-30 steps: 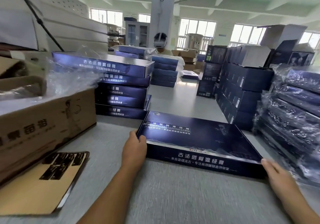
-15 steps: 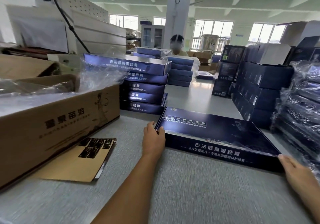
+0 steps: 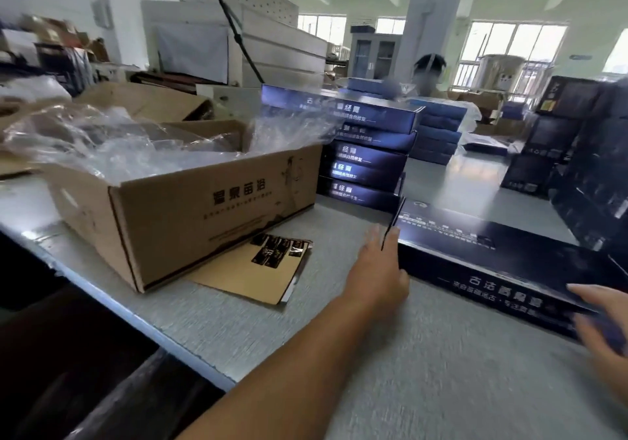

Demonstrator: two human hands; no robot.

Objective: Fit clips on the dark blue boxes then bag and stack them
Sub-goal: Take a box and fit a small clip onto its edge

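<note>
Grey, speckled counter (image 3: 424, 354) in a bright packing hall, crowded at both edges; far left, open brown cardboard carton (image 3: 204, 215) stuffed with clear plastic bags (image 3: 112, 140); just in front, flat tan card with dark labels (image 3: 258, 269); behind, stack of dark blue boxes (image 3: 367, 154). Left hand (image 3: 377, 269) extended, fingers straight, resting against the left end of the flat dark blue box (image 3: 509, 256), gripping nothing; long axis running left to right, slanting toward the near right. Glossy lid, pale lettering on the front wall, no bag on it. Right hand (image 3: 598, 320) blurred at the box's near right edge, fingers spread; cannot tell whether holding.
</note>
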